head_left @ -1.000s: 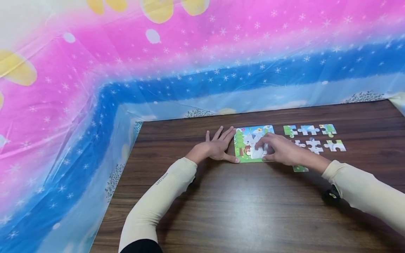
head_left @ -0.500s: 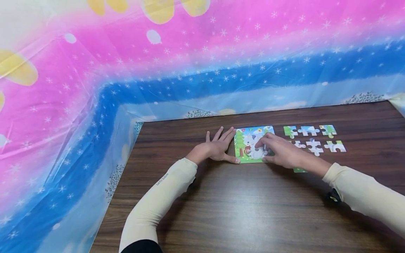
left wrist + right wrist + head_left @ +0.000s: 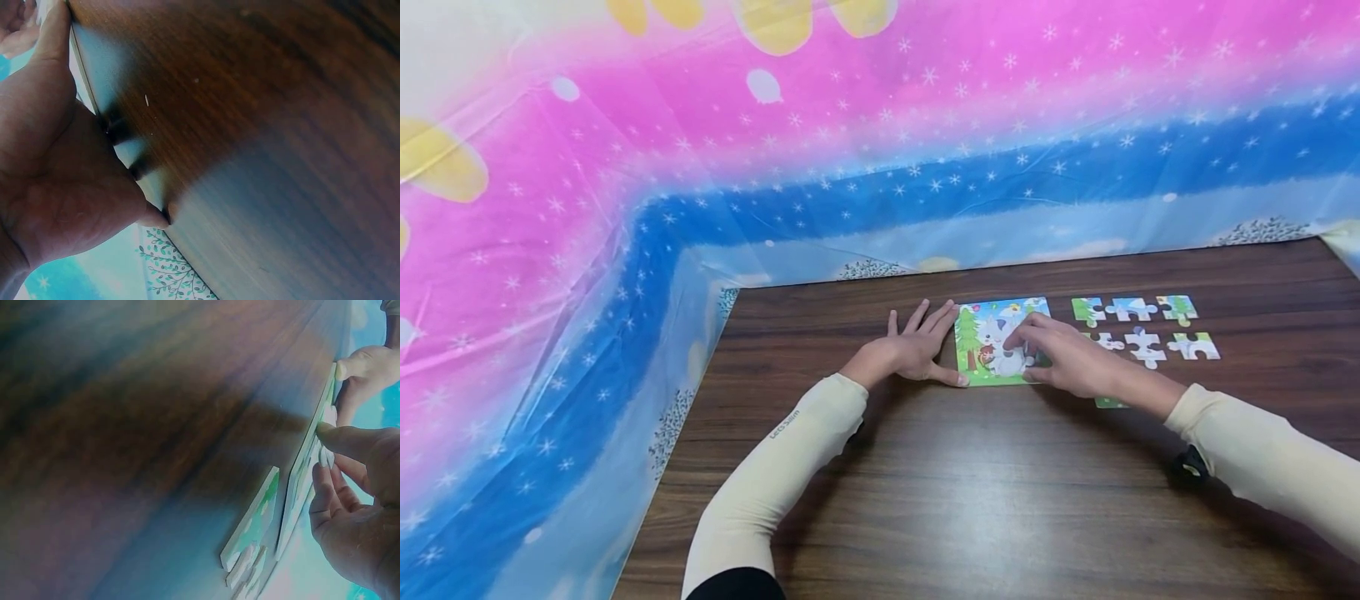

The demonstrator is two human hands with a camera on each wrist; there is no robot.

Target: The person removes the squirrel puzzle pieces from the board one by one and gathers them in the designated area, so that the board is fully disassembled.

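Note:
A square picture puzzle (image 3: 970, 337) with a white cartoon animal and green trees lies flat on the table. My left hand (image 3: 913, 350) rests spread along its left side, thumb at the lower left corner; the left wrist view shows the fingers straight. Over the puzzle's right half is my right hand (image 3: 1071, 358), fingers bent. In the right wrist view its thumb and fingers pinch a whitish puzzle piece (image 3: 327, 456), tilted at the puzzle's surface. That hand hides the puzzle's right part in the head view.
Right of the puzzle, several loose puzzle pieces (image 3: 1132, 309) lie in rows on the brown wooden table (image 3: 925, 500). A green piece (image 3: 1109, 402) shows partly below the right wrist. A pink and blue snowflake cloth (image 3: 850, 167) hangs behind the table.
The whitish piece under the right fingers has shifted slightly and sits closer in line with the picture than one second ago. Both hands have stayed nearly in place.

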